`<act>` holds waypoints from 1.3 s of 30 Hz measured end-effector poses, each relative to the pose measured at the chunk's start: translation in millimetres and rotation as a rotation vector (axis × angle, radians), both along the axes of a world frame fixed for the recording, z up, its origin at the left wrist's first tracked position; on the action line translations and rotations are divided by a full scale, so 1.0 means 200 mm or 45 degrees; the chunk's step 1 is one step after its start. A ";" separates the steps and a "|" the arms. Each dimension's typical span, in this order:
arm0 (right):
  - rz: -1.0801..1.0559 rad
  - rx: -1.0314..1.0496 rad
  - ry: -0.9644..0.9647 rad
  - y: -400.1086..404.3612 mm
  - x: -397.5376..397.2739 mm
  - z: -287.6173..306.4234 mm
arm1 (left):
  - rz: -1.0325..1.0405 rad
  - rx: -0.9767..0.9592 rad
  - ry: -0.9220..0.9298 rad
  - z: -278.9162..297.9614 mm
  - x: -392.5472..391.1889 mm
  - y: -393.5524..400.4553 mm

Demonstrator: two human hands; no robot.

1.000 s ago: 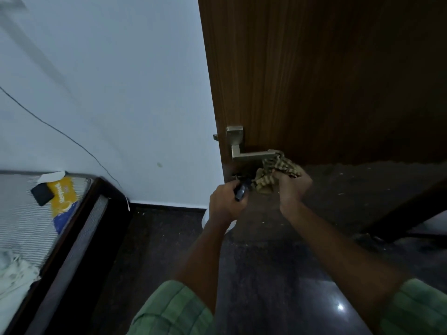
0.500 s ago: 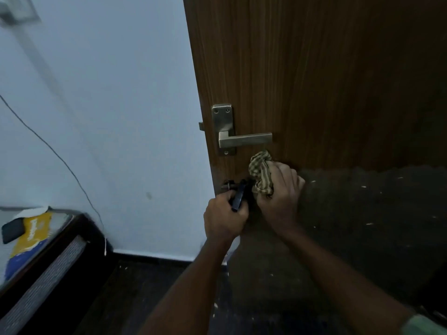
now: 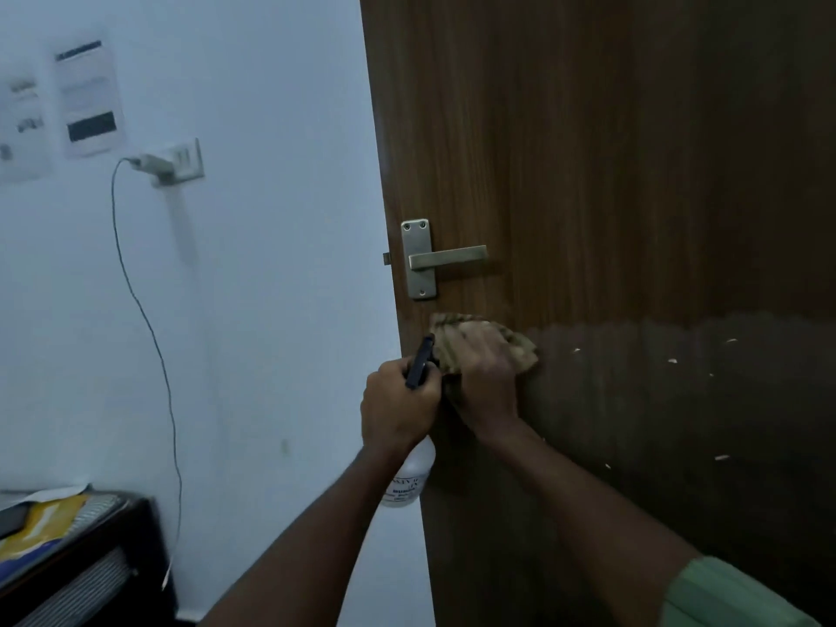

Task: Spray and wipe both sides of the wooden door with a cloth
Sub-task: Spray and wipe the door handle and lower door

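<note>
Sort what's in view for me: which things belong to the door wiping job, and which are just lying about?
Job:
wooden door
cloth, pressed to the door under the right hand
spray bottle, gripped by the left hand

Lying about:
door handle
wall socket with charger and cable
papers on the wall
yellow packet at lower left

Your wooden door [image 3: 610, 174], matt grained veneer, brushed metal handle [image 3: 445, 257], checked woven cloth [image 3: 520, 343], translucent plastic spray bottle [image 3: 409, 477].
</note>
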State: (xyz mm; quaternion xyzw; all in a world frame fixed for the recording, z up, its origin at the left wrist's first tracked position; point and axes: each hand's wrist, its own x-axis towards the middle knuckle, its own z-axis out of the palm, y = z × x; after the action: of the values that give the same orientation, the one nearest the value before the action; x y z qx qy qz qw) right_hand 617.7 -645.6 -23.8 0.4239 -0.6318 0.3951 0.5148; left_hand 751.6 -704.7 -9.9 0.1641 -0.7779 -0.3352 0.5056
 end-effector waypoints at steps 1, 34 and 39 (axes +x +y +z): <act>0.031 0.088 0.082 -0.01 0.00 0.00 | 0.001 -0.004 -0.019 0.01 0.02 0.00; 0.130 0.514 0.428 0.07 -0.19 0.13 | -0.039 -0.261 -0.112 0.07 0.11 -0.27; -0.037 0.067 0.038 0.05 -0.13 0.16 | -0.081 -0.380 -0.227 -0.03 0.15 -0.25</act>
State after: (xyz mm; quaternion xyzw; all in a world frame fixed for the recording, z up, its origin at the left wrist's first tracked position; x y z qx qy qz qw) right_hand 591.7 -635.7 8.6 0.4340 -0.6403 0.3643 0.5186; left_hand 781.4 -754.3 -16.4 0.0916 -0.8656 -0.2160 0.4424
